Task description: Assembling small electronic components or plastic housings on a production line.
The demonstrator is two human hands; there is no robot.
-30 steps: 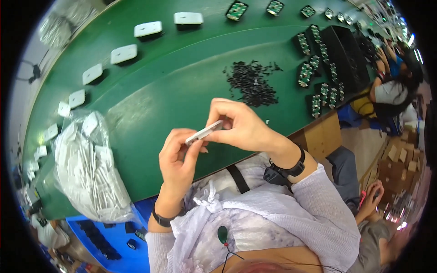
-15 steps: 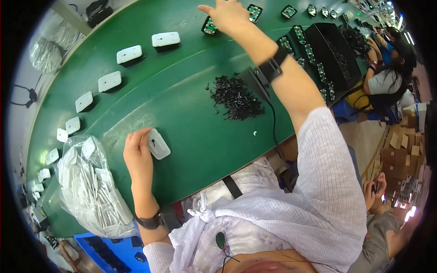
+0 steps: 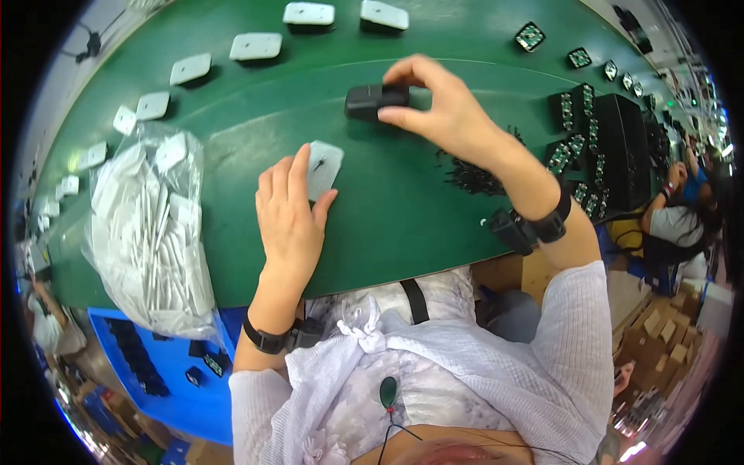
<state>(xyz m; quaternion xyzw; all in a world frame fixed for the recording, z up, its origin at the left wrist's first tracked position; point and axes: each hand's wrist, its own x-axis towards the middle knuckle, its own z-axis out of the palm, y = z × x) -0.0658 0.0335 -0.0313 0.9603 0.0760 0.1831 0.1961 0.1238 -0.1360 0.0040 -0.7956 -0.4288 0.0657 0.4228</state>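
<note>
My left hand grips a thin whitish plastic cover just above the green table, its thumb at the near edge and its fingers along the left side. The cover is rectangular with rounded corners and has a small dark mark in its middle. Farther off and to the right, my right hand is closed around a black box-shaped housing, thumb on the near side and fingers on the far side. The housing is tilted on its side, and the hand hides its right end.
A clear bag of white covers lies to the left, above a blue bin. White-topped black units curve along the far side. A pile of small black parts sits beyond my right forearm, near a black box and circuit-board units.
My right hand has come back from the far row with a black housing. My left hand has moved the white cover toward the middle. The view has turned and shifted.
</note>
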